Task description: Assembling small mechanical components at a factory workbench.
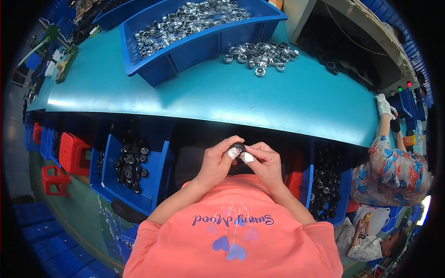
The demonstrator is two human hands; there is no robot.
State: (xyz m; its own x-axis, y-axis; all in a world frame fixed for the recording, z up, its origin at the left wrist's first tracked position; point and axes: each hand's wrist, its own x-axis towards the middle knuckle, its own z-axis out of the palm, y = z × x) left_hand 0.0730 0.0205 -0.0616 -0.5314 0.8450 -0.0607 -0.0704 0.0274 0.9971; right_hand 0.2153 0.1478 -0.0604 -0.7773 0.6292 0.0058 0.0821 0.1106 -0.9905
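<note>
Close to my body, just off the near edge of the table, I hold a small black wheel [239, 146] between both hands. My left hand [214, 162] is closed on its left side, with white wrapping on the thumb. From the other side, my right hand [267, 164] pinches it with thumb and fingers, and its thumb is wrapped in white too. The fingers cover much of the wheel, so I cannot tell whether its centre is filled.
Across the teal table [194, 104] stand a blue bin [199, 48] of clear hubs, a loose hub pile [264, 55] and an open metal box [296, 23] with black rings. Blue bins [155, 180] of black wheels flank me. A co-worker's gloved hand [384, 105] is at right.
</note>
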